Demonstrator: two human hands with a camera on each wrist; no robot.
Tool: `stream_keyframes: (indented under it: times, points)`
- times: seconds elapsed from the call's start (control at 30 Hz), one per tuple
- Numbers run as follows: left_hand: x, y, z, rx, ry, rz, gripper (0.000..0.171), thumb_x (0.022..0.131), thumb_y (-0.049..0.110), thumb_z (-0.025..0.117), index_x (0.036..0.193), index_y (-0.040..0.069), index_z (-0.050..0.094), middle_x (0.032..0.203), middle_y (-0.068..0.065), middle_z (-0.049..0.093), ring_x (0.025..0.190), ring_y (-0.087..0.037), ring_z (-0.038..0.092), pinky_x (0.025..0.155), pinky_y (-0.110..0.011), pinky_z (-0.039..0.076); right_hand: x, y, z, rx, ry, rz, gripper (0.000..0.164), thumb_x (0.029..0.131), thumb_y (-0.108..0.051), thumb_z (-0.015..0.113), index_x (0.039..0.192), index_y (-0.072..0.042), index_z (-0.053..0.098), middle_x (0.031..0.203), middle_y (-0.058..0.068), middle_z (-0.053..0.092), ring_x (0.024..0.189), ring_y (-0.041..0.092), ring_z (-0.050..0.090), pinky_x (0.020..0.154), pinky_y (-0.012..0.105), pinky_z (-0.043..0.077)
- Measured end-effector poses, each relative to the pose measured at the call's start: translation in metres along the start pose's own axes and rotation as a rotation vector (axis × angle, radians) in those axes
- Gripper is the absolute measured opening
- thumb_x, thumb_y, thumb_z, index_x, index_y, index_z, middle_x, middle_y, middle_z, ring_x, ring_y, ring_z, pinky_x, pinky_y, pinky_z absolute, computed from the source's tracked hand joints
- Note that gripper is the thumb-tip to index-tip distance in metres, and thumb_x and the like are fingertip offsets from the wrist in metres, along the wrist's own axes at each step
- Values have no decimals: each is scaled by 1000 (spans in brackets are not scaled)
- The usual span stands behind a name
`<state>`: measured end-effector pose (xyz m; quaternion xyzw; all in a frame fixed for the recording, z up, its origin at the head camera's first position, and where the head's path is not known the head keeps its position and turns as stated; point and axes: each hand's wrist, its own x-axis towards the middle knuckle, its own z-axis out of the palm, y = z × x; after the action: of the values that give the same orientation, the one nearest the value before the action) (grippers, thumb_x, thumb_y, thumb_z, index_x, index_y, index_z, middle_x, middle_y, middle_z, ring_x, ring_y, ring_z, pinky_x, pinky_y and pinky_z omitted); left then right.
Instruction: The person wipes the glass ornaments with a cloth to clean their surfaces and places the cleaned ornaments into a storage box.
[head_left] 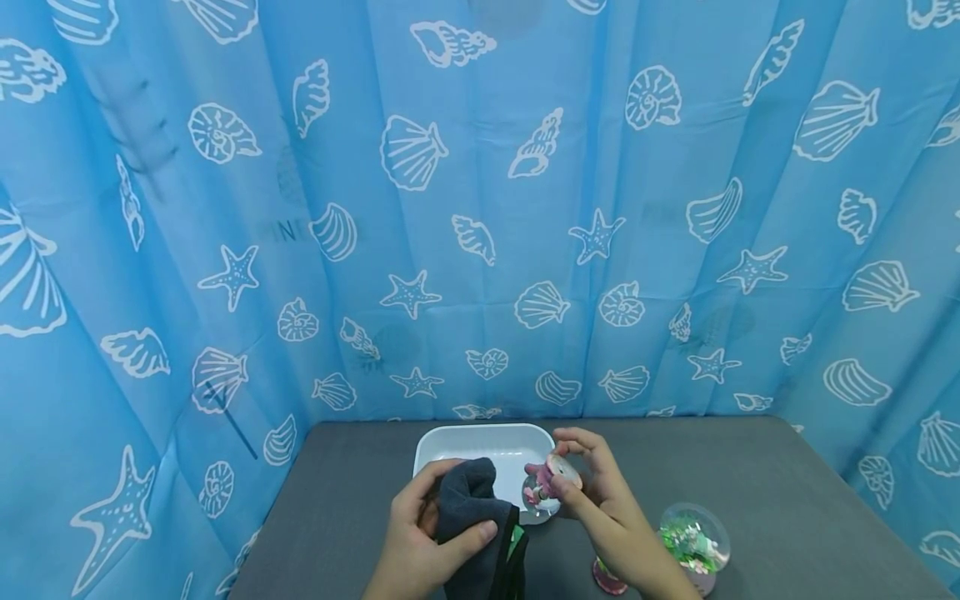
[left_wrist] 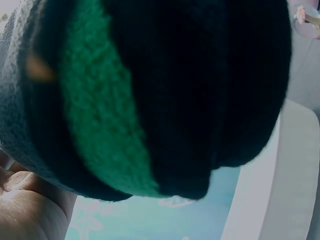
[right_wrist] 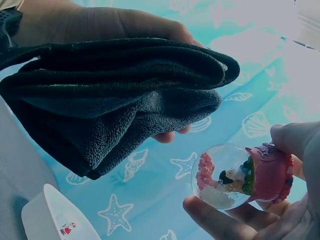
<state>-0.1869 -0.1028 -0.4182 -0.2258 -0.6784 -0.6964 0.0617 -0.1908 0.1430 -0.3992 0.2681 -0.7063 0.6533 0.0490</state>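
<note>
1. My left hand is gripping a folded dark gray cloth, thumb on top.
2. My right hand is pinching a snow globe by its pink base, fingers partly curled.
3. Globe is sitting tilted beside cloth, near white tray; clear dome is showing small figures.

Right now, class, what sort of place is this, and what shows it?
Probably a makeshift indoor work corner: a blue shell-print curtain hangs behind a flat grey tabletop bearing a shallow white rectangular tray.
</note>
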Motion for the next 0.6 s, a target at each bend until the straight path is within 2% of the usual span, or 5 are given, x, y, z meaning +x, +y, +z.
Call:
stream_keyframes:
  times: [0.2,0.3,0.4,0.6]
  points:
    - [0,1,2,-32,11,-19,50,83,7,77,128,14,57,117,-14,62,94,-25,70,82,-34,61,1,2,1,-71,-1,-54,49,102,-3,48,147,-13,34,128,20,52,96,17,66,66,33,58]
    - [0,1,3,-51,14,-17,51,82,4,77,128,13,57,117,-15,62,94,-25,70,81,-36,61,1,4,2,-37,-32,-59,48,99,-1,54,144,-10,40,125,19,61,104,18,68,69,34,60]
    - [0,0,4,-58,7,-8,52,82,4,77,128,13,56,117,-16,61,94,-26,70,81,-36,61,1,5,3,11,-71,-66,47,97,2,55,141,-6,42,123,20,65,104,18,69,68,34,60]
    - [0,-1,2,-30,-2,8,52,83,6,77,129,15,56,118,-15,61,94,-25,69,81,-35,61,0,6,3,79,-29,-16,44,93,2,63,130,-2,40,121,23,67,101,22,71,72,36,62]
